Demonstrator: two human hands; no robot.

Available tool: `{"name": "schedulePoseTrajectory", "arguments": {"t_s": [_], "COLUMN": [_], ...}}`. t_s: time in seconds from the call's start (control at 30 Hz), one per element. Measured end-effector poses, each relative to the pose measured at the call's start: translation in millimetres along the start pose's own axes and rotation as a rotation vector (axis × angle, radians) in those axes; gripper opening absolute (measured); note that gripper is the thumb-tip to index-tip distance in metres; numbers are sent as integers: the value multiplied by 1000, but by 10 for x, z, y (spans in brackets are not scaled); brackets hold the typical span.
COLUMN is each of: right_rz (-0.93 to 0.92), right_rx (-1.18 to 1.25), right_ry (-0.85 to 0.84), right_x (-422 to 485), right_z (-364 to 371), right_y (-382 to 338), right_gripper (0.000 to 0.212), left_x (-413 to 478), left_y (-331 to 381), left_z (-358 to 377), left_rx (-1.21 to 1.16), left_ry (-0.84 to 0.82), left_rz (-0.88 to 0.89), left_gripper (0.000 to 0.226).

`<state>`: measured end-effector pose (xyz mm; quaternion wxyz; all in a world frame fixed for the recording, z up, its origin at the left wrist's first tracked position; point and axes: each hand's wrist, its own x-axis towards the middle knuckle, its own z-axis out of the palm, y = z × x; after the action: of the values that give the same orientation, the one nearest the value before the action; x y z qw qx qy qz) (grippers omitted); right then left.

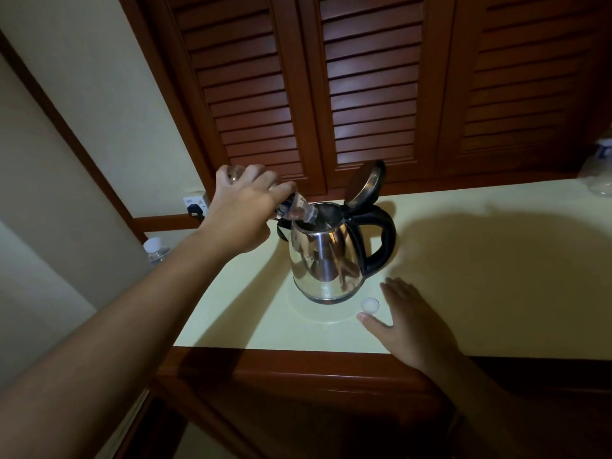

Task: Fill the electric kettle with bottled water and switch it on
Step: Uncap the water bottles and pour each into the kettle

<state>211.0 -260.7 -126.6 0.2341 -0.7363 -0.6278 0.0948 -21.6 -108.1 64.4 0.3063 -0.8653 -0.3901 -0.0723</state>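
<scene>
A steel electric kettle (326,256) with a black handle stands on the pale countertop (496,276), its lid (364,185) hinged open and upright. My left hand (241,207) grips a clear water bottle (299,210), tipped neck-down into the kettle's mouth. My right hand (410,319) rests flat on the counter to the right of the kettle, fingers straight. The white bottle cap (370,305) lies just left of its fingers, near the kettle's base.
A capped water bottle (156,248) stands low at the left beyond the counter edge. A wall socket with a black plug (195,207) is behind my left hand. Another plastic bottle (601,170) lies at the far right. Louvred wooden doors (364,87) rise behind.
</scene>
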Motion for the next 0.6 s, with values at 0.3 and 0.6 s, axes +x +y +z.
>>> {"name": "schedulePoseTrajectory", "arguments": {"t_s": [0.3,0.6], "right_rz": [-26,-113], "right_rx": [23,45], "right_ry": [46,102], "right_x": [0,23], "right_z": [33,81], "right_y": [35,97], "right_gripper": [78,40], "left_x": [64,59], "left_y": [61,85], "left_z": [-1,15], "left_rx": [68,93], "left_ry": [24,69], "left_rz": [69,122], "left_gripper": [84,76]}}
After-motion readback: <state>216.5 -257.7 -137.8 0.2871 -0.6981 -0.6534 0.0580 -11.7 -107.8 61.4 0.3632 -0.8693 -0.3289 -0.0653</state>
